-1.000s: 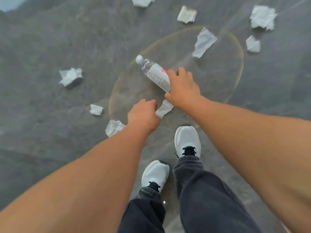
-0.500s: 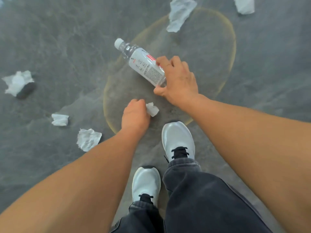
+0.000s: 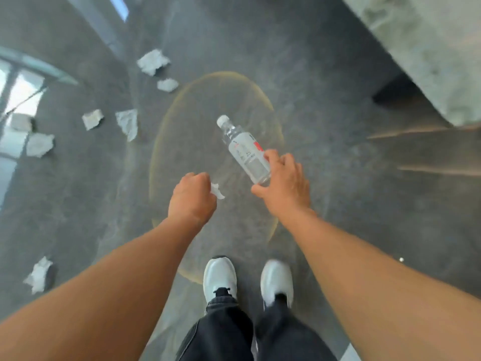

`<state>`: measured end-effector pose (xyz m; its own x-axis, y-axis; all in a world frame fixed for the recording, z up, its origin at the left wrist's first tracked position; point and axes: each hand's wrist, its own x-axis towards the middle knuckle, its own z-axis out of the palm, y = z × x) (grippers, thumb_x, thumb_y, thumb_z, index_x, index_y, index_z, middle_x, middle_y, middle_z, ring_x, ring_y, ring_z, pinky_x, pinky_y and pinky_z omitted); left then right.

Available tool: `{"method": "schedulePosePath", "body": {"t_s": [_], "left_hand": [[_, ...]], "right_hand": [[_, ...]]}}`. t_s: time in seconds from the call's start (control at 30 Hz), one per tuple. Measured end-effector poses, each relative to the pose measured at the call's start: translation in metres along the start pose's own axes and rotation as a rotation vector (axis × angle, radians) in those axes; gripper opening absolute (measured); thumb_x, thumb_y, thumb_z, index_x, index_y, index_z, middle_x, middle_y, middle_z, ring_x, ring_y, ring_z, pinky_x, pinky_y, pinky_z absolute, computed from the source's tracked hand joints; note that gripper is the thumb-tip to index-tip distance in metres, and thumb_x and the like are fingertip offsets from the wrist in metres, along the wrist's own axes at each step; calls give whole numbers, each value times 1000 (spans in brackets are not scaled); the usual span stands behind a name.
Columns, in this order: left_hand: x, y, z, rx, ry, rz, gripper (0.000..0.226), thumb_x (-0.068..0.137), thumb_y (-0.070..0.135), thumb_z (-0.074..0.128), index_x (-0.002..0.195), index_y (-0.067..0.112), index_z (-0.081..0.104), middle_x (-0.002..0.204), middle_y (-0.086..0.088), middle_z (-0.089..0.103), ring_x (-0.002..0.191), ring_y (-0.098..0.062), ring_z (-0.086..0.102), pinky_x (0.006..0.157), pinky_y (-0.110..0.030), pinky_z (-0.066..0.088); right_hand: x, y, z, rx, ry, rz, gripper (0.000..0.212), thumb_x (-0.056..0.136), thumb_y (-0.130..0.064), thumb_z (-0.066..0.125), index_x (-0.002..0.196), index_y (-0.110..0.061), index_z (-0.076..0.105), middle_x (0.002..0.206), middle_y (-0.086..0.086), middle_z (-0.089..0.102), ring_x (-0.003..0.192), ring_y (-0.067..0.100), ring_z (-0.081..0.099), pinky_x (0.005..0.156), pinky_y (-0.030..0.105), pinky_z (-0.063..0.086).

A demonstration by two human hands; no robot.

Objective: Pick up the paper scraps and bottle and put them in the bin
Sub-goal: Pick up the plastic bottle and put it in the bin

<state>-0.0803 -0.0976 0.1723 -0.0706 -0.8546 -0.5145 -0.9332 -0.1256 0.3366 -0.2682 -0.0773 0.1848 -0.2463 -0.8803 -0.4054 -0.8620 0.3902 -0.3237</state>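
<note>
The grey floor (image 3: 325,105) now lies farther below than half a second ago, and both white shoes (image 3: 220,278) stand side by side. The right hand (image 3: 282,183) grips the clear bottle (image 3: 243,149), now lifted off the floor, cap pointing away. The left hand (image 3: 191,198) stays clenched on a paper scrap (image 3: 216,191). More scraps (image 3: 153,61) now lie scattered to the left.

I saw the clear bottle (image 3: 244,149), white-capped and white-labelled, gripped at its base, cap tilted away. One paper scrap (image 3: 217,191) poked from a fist; more crumpled scraps (image 3: 153,61) lay on the floor.
</note>
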Motion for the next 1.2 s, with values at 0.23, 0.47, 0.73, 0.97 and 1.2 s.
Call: {"method": "schedulePosePath", "body": {"t_s": [0.23,0.47,0.73,0.97,1.2], "left_hand": [[-79,158,70,134,-87,277,18,73,6,53,87,5,64,96,-19,62,87,-41,58,68,-33,42],[-257,242,244,256,-375,524,15,72,6,57,85,9,62,97,-16,61,90,-40,59,75,-40,52],[-402,298,406,337,-536,693,12,77,6,55,88,8,60,97,-12,59,86,-35,58,75,-41,54],[-432,280,463,417,-520,700,35,83,9,61,116,11,50,115,-9,51,95,-33,58,77,-42,53],[-372,240,388,512,-361,622,28,79,9,55,107,12,54,110,-13,51,97,-40,59,77,-45,51]], "right_hand": [[-146,180,-21,212,121,440,64,65,-38,73,121,-31,42,111,5,49,104,32,49,74,40,47],[-364,346,19,285,130,766,61,65,-40,71,117,-32,40,112,4,48,102,31,50,72,42,50],[-516,463,85,432,287,1002,66,64,-37,75,120,-28,42,110,8,51,102,30,49,73,37,47],[-534,499,134,578,350,1084,67,69,-38,74,126,-24,41,114,9,52,104,32,52,80,40,51],[-493,479,111,567,200,997,56,78,-44,61,126,-27,40,121,10,50,110,36,51,86,43,48]]}}
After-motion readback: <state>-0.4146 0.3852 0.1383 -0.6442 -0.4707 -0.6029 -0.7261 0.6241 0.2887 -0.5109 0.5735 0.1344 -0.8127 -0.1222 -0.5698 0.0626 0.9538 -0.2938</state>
